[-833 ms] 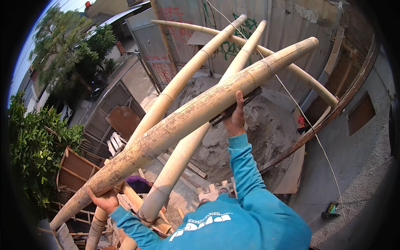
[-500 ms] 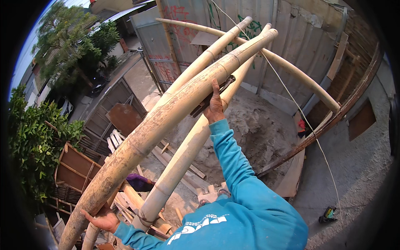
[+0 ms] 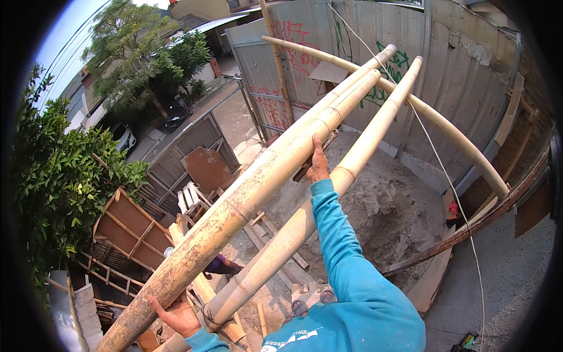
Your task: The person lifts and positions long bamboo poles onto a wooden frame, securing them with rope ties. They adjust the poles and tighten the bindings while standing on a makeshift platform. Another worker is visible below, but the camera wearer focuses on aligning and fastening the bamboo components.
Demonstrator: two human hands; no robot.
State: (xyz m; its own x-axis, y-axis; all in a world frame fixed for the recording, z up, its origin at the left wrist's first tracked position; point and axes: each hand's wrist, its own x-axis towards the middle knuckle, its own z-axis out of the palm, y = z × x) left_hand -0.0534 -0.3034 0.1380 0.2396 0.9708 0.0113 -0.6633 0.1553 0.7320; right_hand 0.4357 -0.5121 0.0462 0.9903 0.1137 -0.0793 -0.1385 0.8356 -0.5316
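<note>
A long, thick, weathered bamboo pole (image 3: 246,202) runs from the lower left up to the top centre. My left hand (image 3: 176,315) cups its thick lower end from beneath, palm up. My right hand (image 3: 318,164), on an outstretched arm in a blue sleeve, grips the pole from below about halfway up. A dark flat object (image 3: 305,170) sits by that hand, but what it is I cannot tell. The pole's far end lies against a second, pale bamboo pole (image 3: 375,61). A third pale pole (image 3: 358,155) slants up just right of my arm.
A curved bamboo (image 3: 451,141) arches across a corrugated metal fence (image 3: 469,76) with graffiti. Below lie a sand heap (image 3: 387,205), planks (image 3: 281,258) and wooden frames (image 3: 126,226). A person in purple (image 3: 220,267) crouches under the poles. Green bushes (image 3: 64,182) fill the left.
The pole's far end has swung left and now lies beside the other pale pole. My right arm has stretched further up and my left hand has dropped lower.
</note>
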